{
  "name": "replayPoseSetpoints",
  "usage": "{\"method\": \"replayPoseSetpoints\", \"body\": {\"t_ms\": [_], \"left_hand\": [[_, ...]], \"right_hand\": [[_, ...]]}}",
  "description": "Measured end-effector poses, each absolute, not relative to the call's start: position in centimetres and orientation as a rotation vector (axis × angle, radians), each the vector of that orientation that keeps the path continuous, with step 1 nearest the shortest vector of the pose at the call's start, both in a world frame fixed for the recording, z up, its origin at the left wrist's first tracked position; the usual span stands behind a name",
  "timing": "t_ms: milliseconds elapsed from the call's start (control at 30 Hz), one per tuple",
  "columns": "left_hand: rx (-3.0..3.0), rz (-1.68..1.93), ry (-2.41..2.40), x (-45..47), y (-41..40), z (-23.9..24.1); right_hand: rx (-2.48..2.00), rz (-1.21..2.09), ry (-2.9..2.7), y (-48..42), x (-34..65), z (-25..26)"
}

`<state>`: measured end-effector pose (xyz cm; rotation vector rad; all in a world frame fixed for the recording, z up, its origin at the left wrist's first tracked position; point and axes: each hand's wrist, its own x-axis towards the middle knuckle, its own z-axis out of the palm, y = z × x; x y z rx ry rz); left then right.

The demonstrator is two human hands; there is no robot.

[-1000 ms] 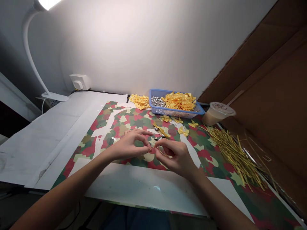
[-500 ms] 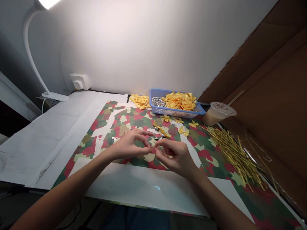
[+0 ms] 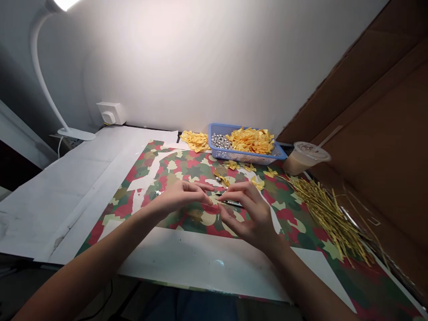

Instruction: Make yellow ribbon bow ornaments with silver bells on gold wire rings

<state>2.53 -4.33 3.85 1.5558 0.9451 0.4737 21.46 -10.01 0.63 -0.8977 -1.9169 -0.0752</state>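
Observation:
My left hand [image 3: 189,195] is above the patterned sheet, its thumb and index fingertip pinched together on a thin yellowish cord [image 3: 219,217]. Facing it, my right hand [image 3: 250,214] has its thumb and index tips close together; what they hold is too fine to make out. The two sets of fingertips nearly meet. A thin metal tool with a narrow tip [image 3: 232,203] lies partly under my right fingers. Just beyond sits a yellow ribbon bow with small silver bells [image 3: 219,177], partly hidden by my right hand.
A blue basket [image 3: 247,159] contains silver bells and yellow ribbon bows. More yellow bows [image 3: 195,141] are heaped beside it, with several loose ones in front. To the right are a lidded drink cup [image 3: 302,158] and a bundle of yellow-green cords [image 3: 329,218]. A lamp [image 3: 43,80] stands left.
My right hand has risen slightly, and its fingers have straightened and spread more. The looped cord that showed in it is mostly out of sight. The metal tool shows more.

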Motion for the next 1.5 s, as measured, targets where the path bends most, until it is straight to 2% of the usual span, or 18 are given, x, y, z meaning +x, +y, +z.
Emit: {"method": "replayPoseSetpoints", "body": {"t_ms": [400, 1500], "left_hand": [[1.594, 0.313, 0.958, 2.2, -4.6, 3.5], [1.645, 0.283, 0.987, 2.5, -4.6, 2.6]], "right_hand": [[-0.751, -0.101, -2.121, -9.7, 21.8, 0.7], [-0.733, -0.188, -2.203, -9.8, 21.9, 0.5]]}}
